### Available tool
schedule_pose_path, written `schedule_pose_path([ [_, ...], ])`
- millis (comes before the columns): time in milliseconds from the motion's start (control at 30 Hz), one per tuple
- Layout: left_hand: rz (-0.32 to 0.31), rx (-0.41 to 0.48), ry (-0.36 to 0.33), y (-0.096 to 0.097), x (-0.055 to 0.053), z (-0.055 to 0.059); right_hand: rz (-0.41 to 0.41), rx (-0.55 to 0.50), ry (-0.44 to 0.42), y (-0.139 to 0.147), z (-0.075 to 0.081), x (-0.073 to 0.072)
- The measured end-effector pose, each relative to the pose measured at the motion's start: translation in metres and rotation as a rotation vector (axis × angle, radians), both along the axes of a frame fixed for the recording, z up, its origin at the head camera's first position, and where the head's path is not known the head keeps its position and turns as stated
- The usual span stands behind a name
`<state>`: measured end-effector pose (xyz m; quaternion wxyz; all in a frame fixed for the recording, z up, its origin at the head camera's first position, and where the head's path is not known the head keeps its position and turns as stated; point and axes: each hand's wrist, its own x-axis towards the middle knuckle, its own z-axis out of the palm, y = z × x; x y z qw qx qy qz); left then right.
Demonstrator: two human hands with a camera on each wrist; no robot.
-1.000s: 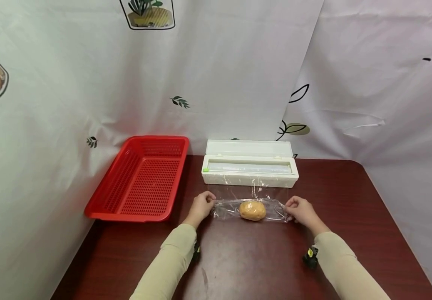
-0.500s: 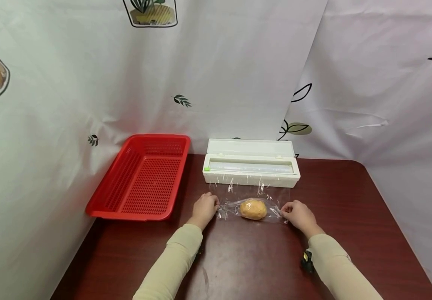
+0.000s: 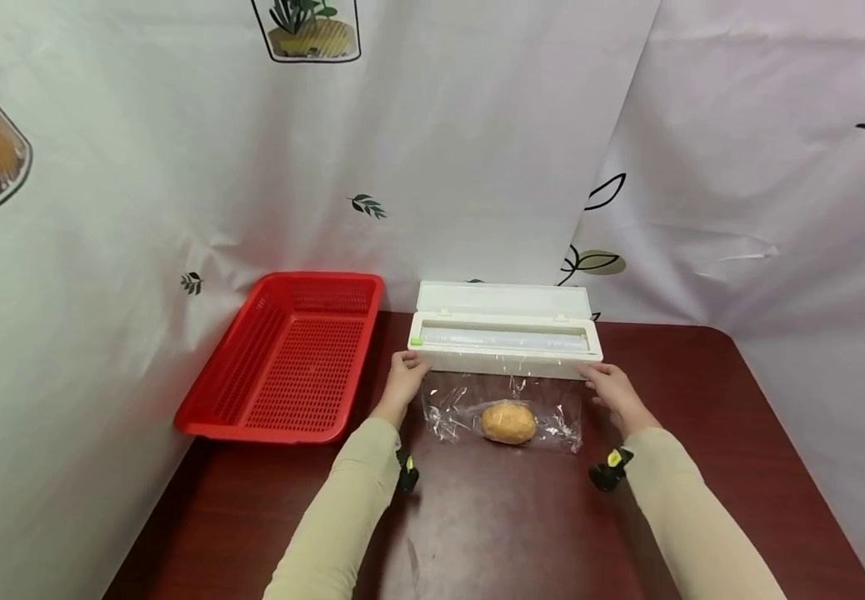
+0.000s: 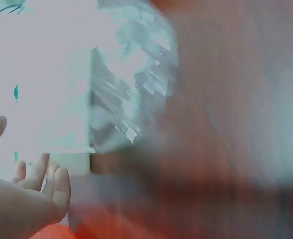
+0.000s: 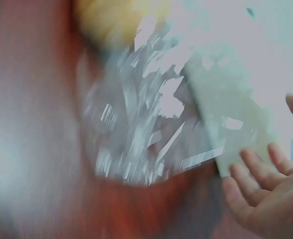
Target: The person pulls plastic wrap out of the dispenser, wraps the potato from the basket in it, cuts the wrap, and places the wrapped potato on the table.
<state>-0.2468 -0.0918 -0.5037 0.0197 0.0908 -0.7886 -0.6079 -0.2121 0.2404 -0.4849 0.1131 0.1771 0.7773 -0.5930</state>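
A rounded, yellow-brown oval lump (image 3: 508,423), like a potato or small bread roll, lies on crinkled plastic wrap (image 3: 443,421). The wrap runs from the front of a white wrap dispenser box (image 3: 507,364), whose lid stands raised with the roll inside. My left hand (image 3: 402,383) is at the box's front left corner, thumb apart from loosely bent fingers in the left wrist view. At the front right corner my right hand (image 3: 612,390) has its fingertips close to the box; the right wrist view shows the thumb spread from the fingers. Nothing shows in either hand.
A red perforated plastic basket (image 3: 282,433) stands at the left of the dark wooden table (image 3: 507,533). Behind the box hangs a white patterned cloth (image 3: 470,167). A black wrist camera (image 3: 610,471) sits under the right sleeve.
Both hands have let go of the wrap's side edges beside the oval lump and moved away from me to the box's front corners. The wrap's ends now lie loose; the lump stays in place.
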Motion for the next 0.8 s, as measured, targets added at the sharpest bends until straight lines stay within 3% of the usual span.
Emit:
schedule_pose_path([
  [67, 0.011, 0.123, -0.023, -0.002, -0.021, -0.025, -0.031, -0.065, -0.038, -0.003, 0.003, -0.004],
  [133, 0.026, 0.173, 0.033, -0.005, -0.043, -0.055, -0.057, -0.077, -0.02, -0.006, 0.005, -0.006],
  [200, 0.049, 0.171, 0.071, -0.006, -0.059, -0.076, -0.089, -0.066, 0.018, -0.007, 0.005, -0.008],
  [267, 0.066, 0.123, 0.08, -0.003, -0.053, -0.059, -0.101, -0.034, 0.048, -0.006, 0.006, -0.008],
  [400, 0.058, 0.057, 0.03, 0.004, -0.017, 0.009, -0.056, 0.008, 0.091, 0.0, 0.009, -0.004],
  [500, 0.036, 0.08, 0.04, 0.004, 0.003, 0.037, 0.011, 0.009, 0.132, 0.007, 0.009, 0.001],
  [567, 0.004, 0.121, 0.053, 0.002, 0.013, 0.048, 0.067, 0.001, 0.167, 0.013, 0.009, 0.004],
  [633, -0.027, 0.17, 0.07, -0.001, 0.02, 0.05, 0.126, -0.004, 0.207, 0.019, 0.008, 0.008],
  [700, -0.059, 0.213, 0.085, -0.006, 0.025, 0.046, 0.184, 0.004, 0.236, 0.024, 0.006, 0.013],
  [800, -0.1, 0.202, 0.103, -0.014, 0.031, 0.033, 0.258, 0.049, 0.261, 0.032, 0.003, 0.022],
])
